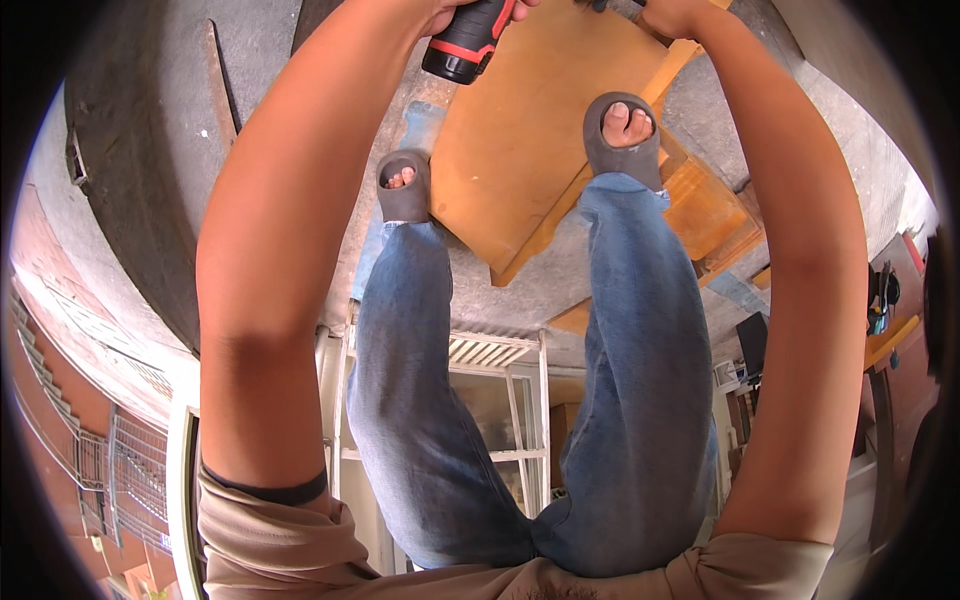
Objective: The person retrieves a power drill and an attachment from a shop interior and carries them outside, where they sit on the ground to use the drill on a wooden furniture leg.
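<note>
At the top edge, my left hand wraps round the handle of a black and red cordless power tool. Its thick black base points down toward me, and its working end is cut off by the frame. My right hand is raised at the top too, only partly in view. Its fingers close by a small dark piece whose kind I cannot make out. Below both hands lies a large orange-brown wooden board, with my slippered feet at its left and right edges.
Smaller wooden pieces lie to the right of the board. A long thin strip rests on the grey floor at the left. Behind my legs stands a white slatted metal frame. Railings show at the far left.
</note>
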Action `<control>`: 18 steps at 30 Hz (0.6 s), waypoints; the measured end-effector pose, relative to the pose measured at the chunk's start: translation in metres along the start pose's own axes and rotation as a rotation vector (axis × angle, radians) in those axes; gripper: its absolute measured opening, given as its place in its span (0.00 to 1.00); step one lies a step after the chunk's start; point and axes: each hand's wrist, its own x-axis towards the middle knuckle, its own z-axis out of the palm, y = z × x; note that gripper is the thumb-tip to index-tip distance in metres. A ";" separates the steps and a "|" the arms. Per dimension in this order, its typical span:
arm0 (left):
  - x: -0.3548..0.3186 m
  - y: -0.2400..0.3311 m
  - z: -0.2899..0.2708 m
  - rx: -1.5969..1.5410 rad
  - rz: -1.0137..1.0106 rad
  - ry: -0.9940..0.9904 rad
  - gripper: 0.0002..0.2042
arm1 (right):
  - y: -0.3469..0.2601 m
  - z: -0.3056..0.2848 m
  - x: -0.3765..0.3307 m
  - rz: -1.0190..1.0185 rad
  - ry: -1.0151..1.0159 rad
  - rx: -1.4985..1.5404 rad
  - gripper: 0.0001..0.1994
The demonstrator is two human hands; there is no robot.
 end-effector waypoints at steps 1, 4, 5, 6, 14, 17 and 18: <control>-0.002 0.003 -0.003 0.009 -0.022 0.012 0.03 | -0.003 -0.008 0.000 0.001 -0.027 -0.002 0.13; -0.001 0.000 -0.002 0.028 -0.012 0.048 0.03 | -0.002 0.000 0.004 0.003 -0.005 0.001 0.11; -0.001 -0.004 -0.003 0.031 -0.012 0.058 0.03 | 0.000 0.012 0.011 -0.003 0.003 0.011 0.11; 0.000 -0.002 0.000 0.038 -0.009 0.051 0.03 | 0.006 0.019 0.009 0.008 0.010 0.023 0.10; -0.004 -0.001 0.000 0.040 -0.051 -0.028 0.04 | 0.006 0.025 0.001 0.006 0.039 0.131 0.10; -0.003 -0.009 0.001 0.001 -0.034 -0.031 0.04 | 0.002 0.037 0.000 0.013 0.055 0.117 0.10; -0.006 -0.012 0.003 -0.009 -0.025 -0.015 0.04 | -0.001 0.034 0.000 0.016 0.051 0.110 0.10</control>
